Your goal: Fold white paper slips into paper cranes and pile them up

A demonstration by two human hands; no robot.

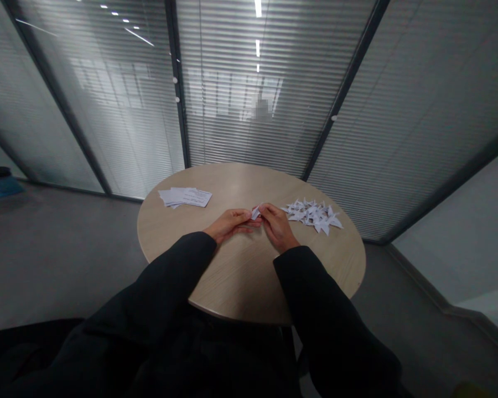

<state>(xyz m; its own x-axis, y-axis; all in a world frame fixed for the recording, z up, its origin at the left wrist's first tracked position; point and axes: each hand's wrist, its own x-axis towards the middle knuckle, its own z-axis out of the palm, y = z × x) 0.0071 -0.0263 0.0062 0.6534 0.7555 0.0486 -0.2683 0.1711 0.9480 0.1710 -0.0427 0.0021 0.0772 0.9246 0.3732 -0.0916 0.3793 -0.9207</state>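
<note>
1. Fingertips of the left hand (229, 223) and right hand (276, 223) pinch a small folded paper piece (255, 213) between them, just above the round table (240, 276).
2. Just right of the hands lies a pile of folded paper shapes (313, 215).
3. Farther left sits a stack of flat paper sheets (185, 197).
4. Black sleeves (170, 287) cover both arms.

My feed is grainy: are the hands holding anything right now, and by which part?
Yes. Both hands pinch one small folded paper piece in their fingertips: the left hand grips its left end and the right hand its right end.
</note>
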